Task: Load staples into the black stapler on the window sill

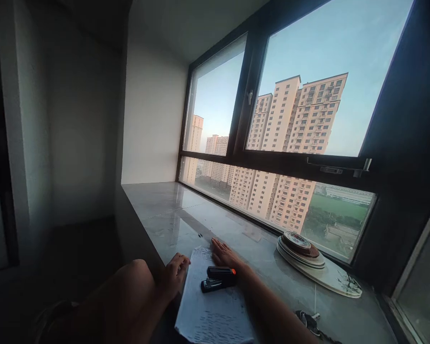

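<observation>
A sheet of paper (pixel 211 306) covered in handwriting lies on the stone window ledge (pixel 172 210), hanging slightly over its front edge. A black stapler (pixel 218 279) with an orange tip rests on the paper. My left hand (pixel 175 274) sits at the paper's left edge with its fingers curled loosely over the ledge's rim. My right hand (pixel 224 254) lies flat at the paper's far end, fingers stretched out, just beyond the stapler. Neither hand holds anything.
A stack of round plates or discs (pixel 308 260) sits to the right by the window glass (pixel 279 191). A small dark bunch, perhaps keys (pixel 310 321), lies near my right forearm. A dim floor drops away left of the ledge.
</observation>
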Motion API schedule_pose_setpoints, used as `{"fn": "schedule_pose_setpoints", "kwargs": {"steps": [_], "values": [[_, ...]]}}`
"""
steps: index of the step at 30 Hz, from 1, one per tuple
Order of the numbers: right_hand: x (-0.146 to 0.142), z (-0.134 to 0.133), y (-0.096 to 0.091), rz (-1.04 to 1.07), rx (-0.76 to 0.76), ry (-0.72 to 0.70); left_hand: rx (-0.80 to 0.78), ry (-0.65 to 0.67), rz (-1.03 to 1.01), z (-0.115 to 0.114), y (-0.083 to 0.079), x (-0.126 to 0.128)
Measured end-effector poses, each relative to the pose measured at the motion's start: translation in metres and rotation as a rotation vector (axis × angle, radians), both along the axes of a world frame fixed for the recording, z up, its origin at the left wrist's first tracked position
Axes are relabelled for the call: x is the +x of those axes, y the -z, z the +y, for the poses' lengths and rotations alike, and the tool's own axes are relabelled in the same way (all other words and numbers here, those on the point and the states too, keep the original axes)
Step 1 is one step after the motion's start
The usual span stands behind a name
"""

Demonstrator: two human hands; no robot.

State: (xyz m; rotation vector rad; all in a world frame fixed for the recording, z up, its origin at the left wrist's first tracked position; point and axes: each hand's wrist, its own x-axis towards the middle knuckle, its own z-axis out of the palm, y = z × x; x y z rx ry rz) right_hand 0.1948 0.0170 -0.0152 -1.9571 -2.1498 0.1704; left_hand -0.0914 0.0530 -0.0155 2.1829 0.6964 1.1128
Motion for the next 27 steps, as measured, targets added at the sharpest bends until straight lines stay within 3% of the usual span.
{"fn": "schedule_pose_setpoints", "kwargs": {"steps": [6,10,15,19,23,27], "values": [[0.007,-0.015,-0.004,0.016,0.100,0.074,0.122,0.053,0.107,-0.016,-0.012,0.001],[0.003,-0.012,-0.008,0.085,0.187,0.082,0.156,0.118,0.116,-0.022,-0.020,0.023],[0.012,-0.021,-0.019,0.498,0.328,0.234,0.109,0.027,0.357,-0.016,0.003,0.055],[0.015,-0.030,-0.030,0.673,0.269,0.141,0.175,-0.026,0.514,-0.004,0.025,0.072],[0.004,-0.028,-0.026,0.783,0.255,0.122,0.190,-0.156,0.540,0.002,0.029,0.085],[-0.001,-0.023,-0.016,0.862,0.241,0.185,0.178,-0.182,0.505,0.000,0.028,0.088]]}}
